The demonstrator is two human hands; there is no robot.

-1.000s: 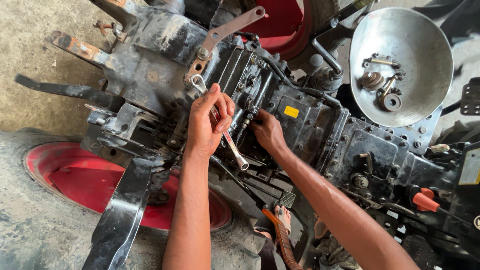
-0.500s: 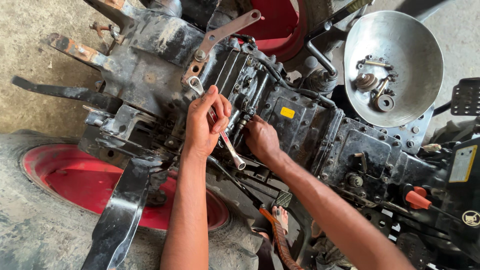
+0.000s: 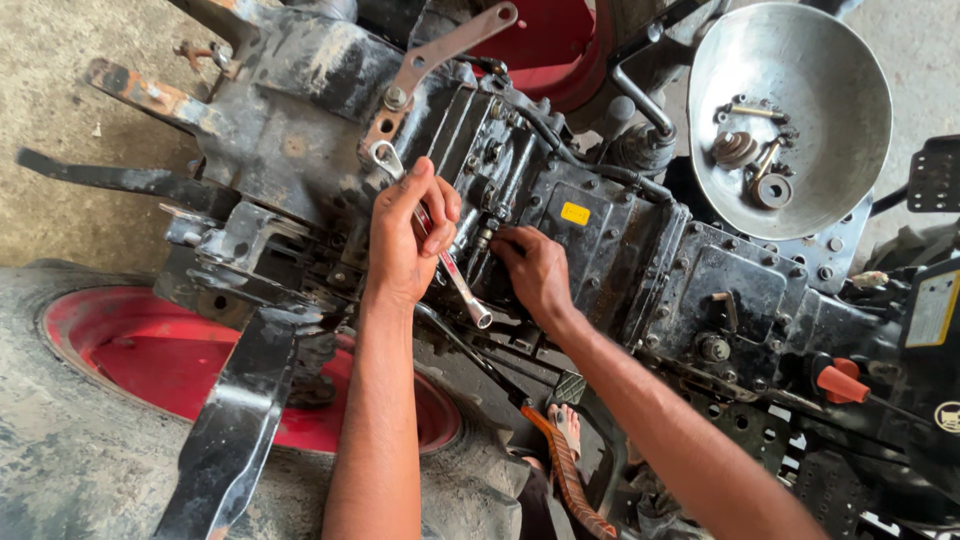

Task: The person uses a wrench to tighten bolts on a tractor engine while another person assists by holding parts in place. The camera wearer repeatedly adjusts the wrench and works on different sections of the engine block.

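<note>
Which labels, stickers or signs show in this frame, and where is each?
Yellow sticker: small rectangle on the black housing, right of the right hand.
Pale label: upright rectangle with yellow tint, at the right edge.
Round emblem: white ring on black, below that label.

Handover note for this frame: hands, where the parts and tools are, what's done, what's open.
Left hand: closed around a silver wrench, its ring end up by the brown lever arm, its other end low near the right hand.
Right hand: fingertips on a small fitting on the black tractor housing, holding no tool.
Parts: several removed bolts and round pieces lie in the metal bowl to the right.
Done: some hardware is already off and in the bowl.
Left: the fitting is still on the housing; many cover bolts remain in place.
</note>
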